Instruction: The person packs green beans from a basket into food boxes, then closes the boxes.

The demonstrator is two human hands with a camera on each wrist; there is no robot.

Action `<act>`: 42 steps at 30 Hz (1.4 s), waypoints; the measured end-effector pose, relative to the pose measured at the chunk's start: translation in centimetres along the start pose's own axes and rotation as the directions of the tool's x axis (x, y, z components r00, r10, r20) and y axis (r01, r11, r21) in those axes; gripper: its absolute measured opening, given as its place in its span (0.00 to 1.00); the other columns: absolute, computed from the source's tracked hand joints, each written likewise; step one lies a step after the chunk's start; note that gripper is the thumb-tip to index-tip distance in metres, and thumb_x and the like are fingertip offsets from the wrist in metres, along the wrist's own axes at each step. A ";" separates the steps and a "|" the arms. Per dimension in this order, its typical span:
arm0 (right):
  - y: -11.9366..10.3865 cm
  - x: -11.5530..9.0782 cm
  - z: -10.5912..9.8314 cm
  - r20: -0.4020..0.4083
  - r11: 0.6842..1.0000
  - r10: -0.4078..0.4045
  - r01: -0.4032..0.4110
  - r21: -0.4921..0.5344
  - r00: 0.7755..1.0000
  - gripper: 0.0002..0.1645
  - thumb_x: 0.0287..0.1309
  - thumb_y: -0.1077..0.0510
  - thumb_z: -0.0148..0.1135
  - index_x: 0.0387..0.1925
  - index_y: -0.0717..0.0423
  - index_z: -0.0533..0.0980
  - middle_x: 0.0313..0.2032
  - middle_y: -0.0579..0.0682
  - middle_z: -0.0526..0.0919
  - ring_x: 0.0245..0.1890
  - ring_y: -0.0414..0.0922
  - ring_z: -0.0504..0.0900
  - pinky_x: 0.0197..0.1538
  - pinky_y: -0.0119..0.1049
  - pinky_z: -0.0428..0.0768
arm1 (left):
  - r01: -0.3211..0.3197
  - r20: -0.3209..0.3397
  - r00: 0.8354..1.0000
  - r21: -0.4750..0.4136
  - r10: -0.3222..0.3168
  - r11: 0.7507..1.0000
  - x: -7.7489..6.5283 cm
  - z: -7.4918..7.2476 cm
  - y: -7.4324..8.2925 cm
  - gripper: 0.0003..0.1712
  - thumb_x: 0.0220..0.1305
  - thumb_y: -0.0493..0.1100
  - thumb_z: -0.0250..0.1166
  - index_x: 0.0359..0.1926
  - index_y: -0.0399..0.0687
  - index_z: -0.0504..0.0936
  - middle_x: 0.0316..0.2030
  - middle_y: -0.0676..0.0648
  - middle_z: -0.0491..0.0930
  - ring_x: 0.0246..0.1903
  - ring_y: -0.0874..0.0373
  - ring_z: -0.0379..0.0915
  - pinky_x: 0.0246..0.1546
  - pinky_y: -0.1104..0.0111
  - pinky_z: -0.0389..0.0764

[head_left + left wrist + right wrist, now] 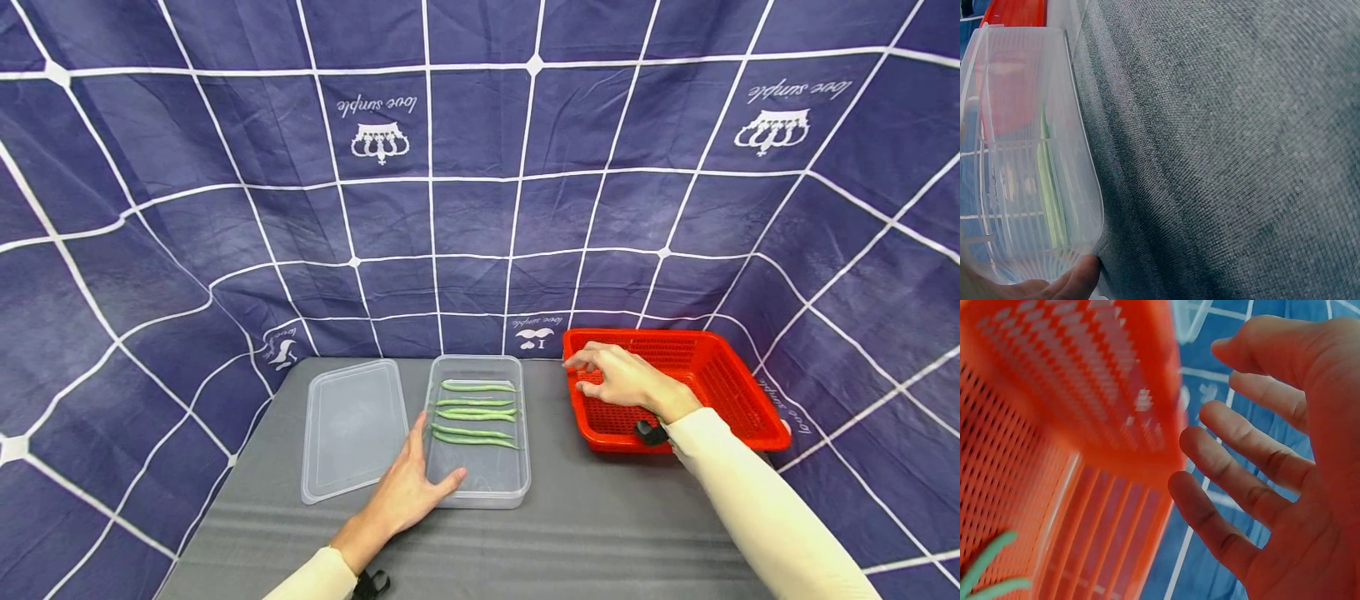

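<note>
only right wrist view shows beans [986, 564] in basket [1122, 466]

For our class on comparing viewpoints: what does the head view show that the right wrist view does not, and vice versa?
Only the head view: the left hand against the clear container, the green beans lying in it, and the whole lid.
Only the right wrist view: two bean ends inside the red basket.
Both: the right hand, the red basket and the blue cloth with white lines.
</note>
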State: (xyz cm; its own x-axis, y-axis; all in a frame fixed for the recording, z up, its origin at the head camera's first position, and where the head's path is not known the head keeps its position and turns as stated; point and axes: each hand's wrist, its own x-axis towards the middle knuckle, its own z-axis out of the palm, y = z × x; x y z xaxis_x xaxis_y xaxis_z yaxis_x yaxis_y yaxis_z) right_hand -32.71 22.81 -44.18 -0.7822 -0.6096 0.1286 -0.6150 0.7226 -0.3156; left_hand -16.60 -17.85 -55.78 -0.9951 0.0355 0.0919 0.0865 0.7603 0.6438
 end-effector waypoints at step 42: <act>13.2 -4.6 0.4 0.415 0.880 0.208 -0.354 0.316 0.886 0.33 0.49 0.78 0.80 0.60 0.74 0.83 0.29 0.45 0.70 0.29 0.37 0.74 0.35 0.27 0.72 | 0.003 -0.011 1.000 0.005 -0.003 1.000 0.1 0.2 -0.1 0.74 0.68 0.74 0.79 0.96 0.48 0.48 0.88 0.29 0.67 0.79 0.25 0.76 0.72 0.32 0.83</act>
State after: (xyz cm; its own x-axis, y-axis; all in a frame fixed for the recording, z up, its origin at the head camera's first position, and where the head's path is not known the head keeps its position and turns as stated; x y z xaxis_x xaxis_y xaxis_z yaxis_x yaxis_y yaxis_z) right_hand -37.18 35.06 -49.31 -0.7795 -0.5251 -0.3417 -0.2328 0.7491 -0.6202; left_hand -16.71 -17.77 -55.99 -0.9948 0.0256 0.0982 0.0829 0.7639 0.6400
